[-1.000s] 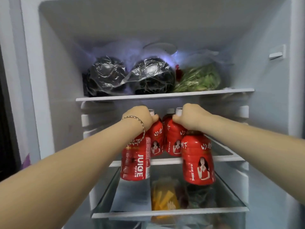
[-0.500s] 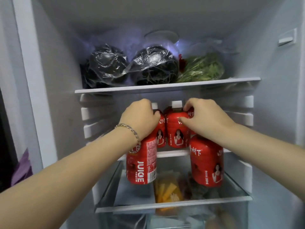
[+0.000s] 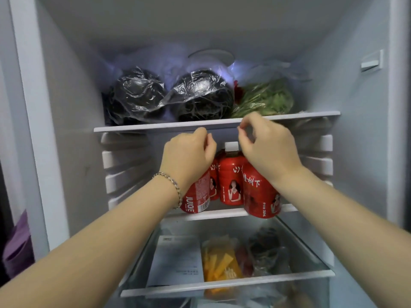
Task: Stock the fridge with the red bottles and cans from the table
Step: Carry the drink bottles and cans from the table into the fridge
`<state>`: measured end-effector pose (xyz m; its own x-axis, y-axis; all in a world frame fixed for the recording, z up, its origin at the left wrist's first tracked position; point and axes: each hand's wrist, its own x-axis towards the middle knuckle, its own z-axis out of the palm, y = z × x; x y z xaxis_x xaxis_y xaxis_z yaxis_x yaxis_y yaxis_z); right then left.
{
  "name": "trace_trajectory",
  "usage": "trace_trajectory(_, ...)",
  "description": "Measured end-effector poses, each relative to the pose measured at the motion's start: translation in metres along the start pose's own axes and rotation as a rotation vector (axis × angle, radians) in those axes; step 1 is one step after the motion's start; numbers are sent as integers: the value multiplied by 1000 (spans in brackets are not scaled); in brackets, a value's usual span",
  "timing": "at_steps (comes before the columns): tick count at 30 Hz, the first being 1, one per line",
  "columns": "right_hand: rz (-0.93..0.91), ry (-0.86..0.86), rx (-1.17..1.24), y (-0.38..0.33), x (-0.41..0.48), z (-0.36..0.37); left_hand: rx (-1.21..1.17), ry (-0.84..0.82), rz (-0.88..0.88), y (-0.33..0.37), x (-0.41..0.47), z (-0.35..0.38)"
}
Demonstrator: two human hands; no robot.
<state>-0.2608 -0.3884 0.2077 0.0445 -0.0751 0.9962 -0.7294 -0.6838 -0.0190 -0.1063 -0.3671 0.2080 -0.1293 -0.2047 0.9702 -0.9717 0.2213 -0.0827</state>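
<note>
Since before: red plastic juice bottles (image 3: 230,181) now stand on the white fridge shelf (image 3: 222,213). The right hand (image 3: 266,150) has lifted, loosely curled and empty. The left hand (image 3: 189,156) is curled, its grip hidden.

1. The left forearm (image 3: 100,247) and the right forearm (image 3: 333,218) are bare as far as the picture shows.
2. On the left wrist there is a thin chain bracelet (image 3: 175,187).
3. Its small metal links look silver and gold.

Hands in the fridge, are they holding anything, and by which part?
Right hand holds nothing. Left hand covers the juice bottle at its top; a grip cannot be told.
</note>
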Motion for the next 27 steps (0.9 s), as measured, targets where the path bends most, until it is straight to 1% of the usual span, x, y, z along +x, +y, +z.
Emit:
trace_trajectory(2,67,36,17,7,-2,3,-61,3,-47,-6,-5,5)
trace_trajectory(4,147,0,7,9,-1,3,-92,-81,-153,-10,-15,11)
trace_trajectory(5,172,-26,-2,11,-3,4,-74,-97,-173,-11,-23,15)
trace_trajectory(7,160,-74,-86,11,-15,6,-14,-160,-211,-14,-37,24)
trace_trajectory(8,140,-124,-150,12,-25,10,-6,-194,-260,-15,-42,29)
trace_trajectory(9,122,-174,-211,13,-35,13,-45,-265,-336,-15,-46,32)
trace_trajectory(10,114,-222,-272,14,-44,17,-135,-338,-416,-15,-50,34)
trace_trajectory(11,143,-318,-317,13,-52,21,-233,-380,-472,-15,-53,35)
trace_trajectory(12,214,-445,-351,12,-56,22,-301,-397,-499,-13,-54,34)
trace_trajectory(13,305,-585,-382,11,-59,23,-340,-407,-505,-10,-54,33)
trace_trajectory(14,380,-686,-404,11,-62,26,-365,-415,-505,-7,-54,33)
trace_trajectory(16,481,-794,-426,10,-61,32,-398,-436,-520,-6,-51,32)
trace_trajectory(19,614,-860,-373,17,-58,48,-419,-424,-569,-8,-56,36)
trace_trajectory(22,738,-905,-198,29,-57,63,-427,-422,-661,-10,-62,41)
trace_trajectory(24,754,-926,-111,39,-59,69,-347,-438,-677,-12,-62,45)
trace_trajectory(27,765,-1004,-9,57,-60,72,-118,-504,-670,-18,-58,48)
